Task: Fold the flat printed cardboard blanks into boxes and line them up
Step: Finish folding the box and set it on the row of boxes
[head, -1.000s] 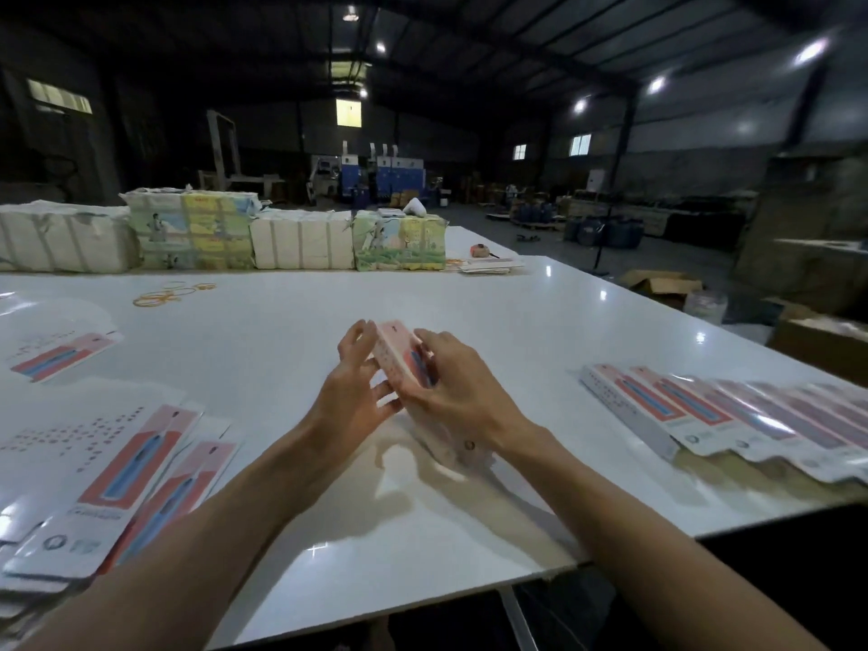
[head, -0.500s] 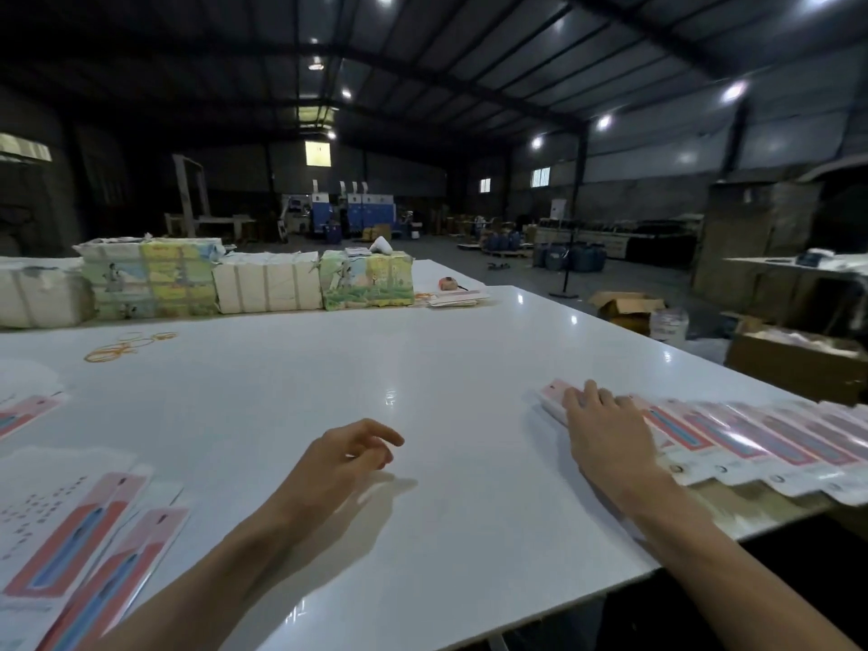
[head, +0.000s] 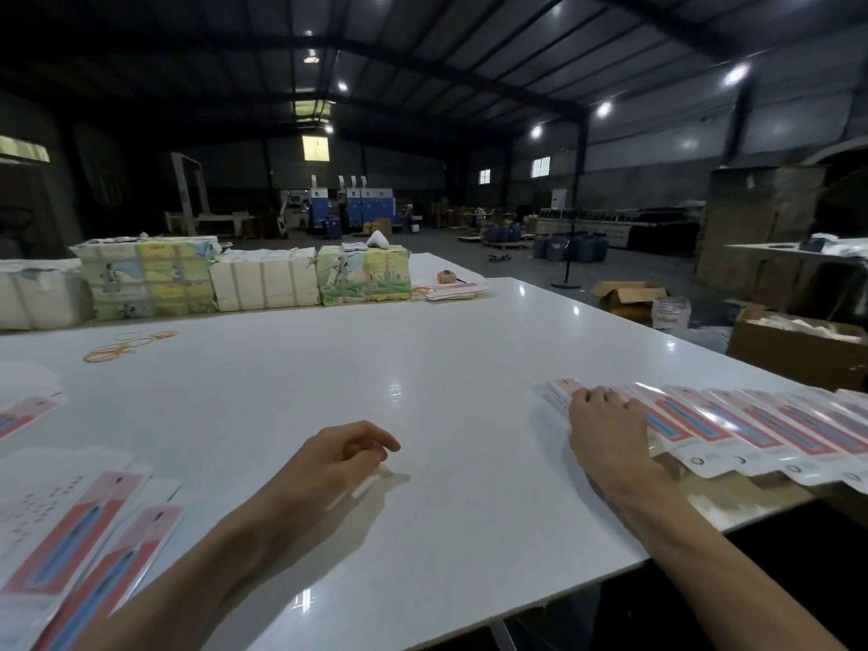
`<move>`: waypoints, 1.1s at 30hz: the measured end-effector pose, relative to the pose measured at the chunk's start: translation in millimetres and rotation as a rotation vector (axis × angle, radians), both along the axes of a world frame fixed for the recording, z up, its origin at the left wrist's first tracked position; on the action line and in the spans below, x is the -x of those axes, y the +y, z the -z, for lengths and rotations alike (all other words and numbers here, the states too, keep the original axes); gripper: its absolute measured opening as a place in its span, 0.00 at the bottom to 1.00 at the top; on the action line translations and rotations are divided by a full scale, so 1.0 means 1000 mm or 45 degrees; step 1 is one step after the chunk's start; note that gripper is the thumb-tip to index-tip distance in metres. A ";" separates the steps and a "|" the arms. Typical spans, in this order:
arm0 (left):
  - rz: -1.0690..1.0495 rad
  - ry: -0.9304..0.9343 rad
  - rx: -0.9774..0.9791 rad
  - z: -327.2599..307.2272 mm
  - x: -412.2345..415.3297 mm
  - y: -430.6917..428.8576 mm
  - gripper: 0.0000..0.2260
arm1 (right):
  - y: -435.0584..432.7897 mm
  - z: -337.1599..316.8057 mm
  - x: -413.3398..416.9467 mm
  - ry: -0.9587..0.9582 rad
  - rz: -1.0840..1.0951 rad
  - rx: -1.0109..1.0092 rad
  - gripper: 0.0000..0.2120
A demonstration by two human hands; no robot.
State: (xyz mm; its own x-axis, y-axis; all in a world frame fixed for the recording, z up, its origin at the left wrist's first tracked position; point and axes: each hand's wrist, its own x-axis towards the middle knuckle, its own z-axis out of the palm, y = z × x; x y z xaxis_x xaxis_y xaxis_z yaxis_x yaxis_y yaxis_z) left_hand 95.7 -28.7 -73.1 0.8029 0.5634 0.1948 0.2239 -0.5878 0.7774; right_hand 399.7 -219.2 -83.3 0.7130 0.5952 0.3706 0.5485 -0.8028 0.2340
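My right hand (head: 603, 429) lies flat, fingers straight, on the leftmost box (head: 559, 391) of the row (head: 751, 429) at the right edge of the desk (head: 329, 368). My left hand (head: 345, 451), loosely curled, holds nothing, mid-desk. The flat blanks (head: 70, 523) lie near left.

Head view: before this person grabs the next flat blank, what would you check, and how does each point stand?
1. Left hand empty: ok, loosely curled, holding nothing.
2. Right hand free: not ok, it rests on the end box.
3. End box joined to the row of boxes: ok.
4. End box flaps closed: cannot tell.
5. Flat blanks waiting at the left: ok.
6. Bare table between the hands: ok.
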 end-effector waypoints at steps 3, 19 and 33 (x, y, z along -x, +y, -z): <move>-0.021 0.144 -0.050 -0.018 0.011 0.007 0.09 | 0.001 0.000 -0.002 -0.023 -0.017 -0.013 0.25; -1.023 1.323 -0.569 -0.062 0.133 0.031 0.26 | 0.139 -0.055 0.141 -0.077 -1.088 -0.237 0.09; -1.162 1.289 -0.416 -0.063 0.150 0.055 0.39 | 0.143 -0.014 0.131 0.419 -1.130 -0.381 0.07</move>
State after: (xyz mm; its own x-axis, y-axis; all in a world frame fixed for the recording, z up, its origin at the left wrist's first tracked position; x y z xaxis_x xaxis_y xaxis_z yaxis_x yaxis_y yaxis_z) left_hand -54.5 26.2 -9.8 0.0521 0.9985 -0.0193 0.9944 -0.0537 -0.0907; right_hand 269.0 -76.4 -69.7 0.1486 0.8773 0.4564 0.9805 -0.0709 -0.1830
